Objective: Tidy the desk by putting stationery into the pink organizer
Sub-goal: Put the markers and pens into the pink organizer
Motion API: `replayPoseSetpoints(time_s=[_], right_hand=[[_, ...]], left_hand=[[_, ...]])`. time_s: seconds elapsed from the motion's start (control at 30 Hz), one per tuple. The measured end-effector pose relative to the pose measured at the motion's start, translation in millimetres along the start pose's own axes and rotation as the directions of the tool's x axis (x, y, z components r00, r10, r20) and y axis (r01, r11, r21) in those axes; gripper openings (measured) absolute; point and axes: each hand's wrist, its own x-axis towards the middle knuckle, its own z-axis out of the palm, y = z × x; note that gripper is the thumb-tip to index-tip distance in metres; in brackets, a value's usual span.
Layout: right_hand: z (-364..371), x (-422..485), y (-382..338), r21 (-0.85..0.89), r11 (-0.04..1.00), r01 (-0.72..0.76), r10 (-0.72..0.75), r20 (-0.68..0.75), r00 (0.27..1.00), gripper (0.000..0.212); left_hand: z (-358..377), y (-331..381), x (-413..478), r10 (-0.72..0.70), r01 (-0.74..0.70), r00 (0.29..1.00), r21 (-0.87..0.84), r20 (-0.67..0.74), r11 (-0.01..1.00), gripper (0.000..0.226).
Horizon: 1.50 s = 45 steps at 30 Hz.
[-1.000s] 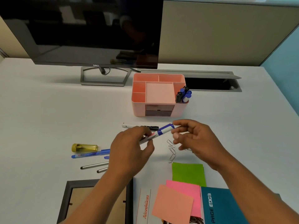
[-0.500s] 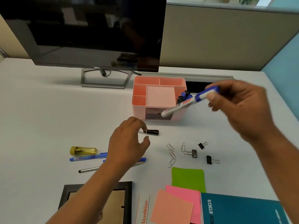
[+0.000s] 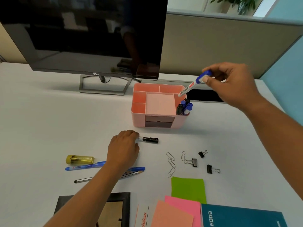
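A right hand [image 3: 229, 84] pinches a blue marker [image 3: 191, 86] by its capped end between thumb and fingers, the white barrel slanting down so that its lower tip hangs over the rear right corner of the pink organizer [image 3: 137, 118]. The left hand [image 3: 123, 148] lies palm down on the white desk [image 3: 41, 120], fingers curled over the barrel of a black marker [image 3: 150, 139] that lies flat just in front of the organizer, its cap sticking out to the right. The organizer stands near the desk's middle, just right of the monitor [image 3: 90, 35] stand; it is a rounded box with open compartments on top and two dark drawers in its front face. Its front right compartment holds upright pens [image 3: 184, 107] with blue and black caps; the other compartments look bare. Near the left wrist lie two blue pens [image 3: 85, 167], a pencil [image 3: 132, 173] and a yellow case [image 3: 80, 159]. Paper clips [image 3: 171, 163] and binder clips [image 3: 193, 162] are scattered to the right, with sticky notes [image 3: 187, 188], a teal notebook [image 3: 242, 217] and a picture frame [image 3: 65, 203] along the near edge.
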Motion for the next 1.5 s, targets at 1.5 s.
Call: replayPoseSetpoints(time_s=[1.5], right_hand=[[73, -151, -31, 0.488, 0.781, -0.39, 0.344, 0.186, 0.92, 0.028]], left_hand=[[-22, 68, -47, 0.028, -0.142, 0.936, -0.302, -0.352, 0.943, 0.026]])
